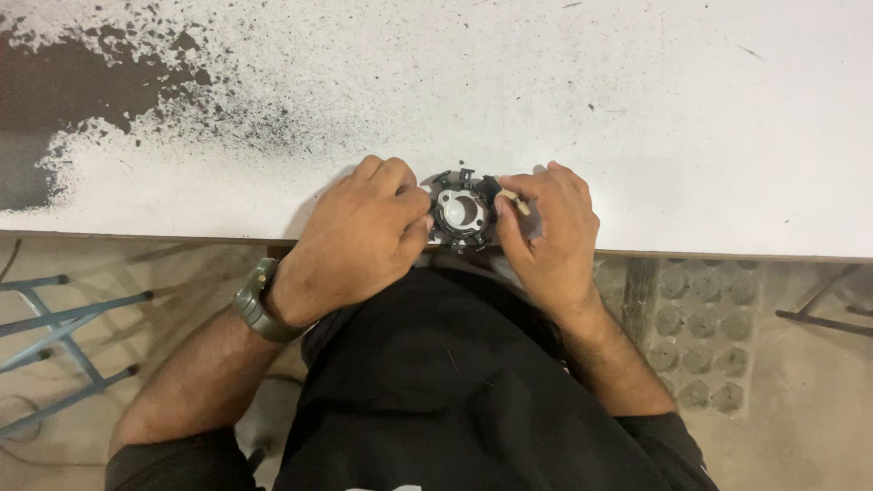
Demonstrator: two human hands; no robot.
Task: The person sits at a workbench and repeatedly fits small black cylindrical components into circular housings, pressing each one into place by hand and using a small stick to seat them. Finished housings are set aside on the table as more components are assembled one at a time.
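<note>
I'm looking down from the head camera. Nearest to me, a black fabric garment (455, 382) is filling the lower middle of the view, with both bare forearms coming out on either side. A dark olive wristwatch (257, 300) is sitting on the left wrist.

Left hand (364, 236) is curling around the left side of a small round black plastic housing with a silvery-white metal centre plate (462, 211); fingers (420, 207) are pressing against its rim, so it's closed on the part. Right hand (546, 227) is gripping the right side of the same housing, thumb lying along its edge. A short pale tan stick-like piece (515, 200) is poking out between the right fingers; I can't tell what it is or exactly how it's being pinched.

The housing is sitting between both hands, right at the near edge of a white-painted worktop with chipped paint (637, 109), roughly centre frame. I can't tell whether it's resting on the surface or being held just above it.

Further out, the top's paint is flaking into a large dark bare patch (64, 82) at far left, with black speckling spreading toward the middle.

Below the table edge: blue metal tube frame (55, 318) at left, grey dimpled block (705, 332) on the floor at right.
</note>
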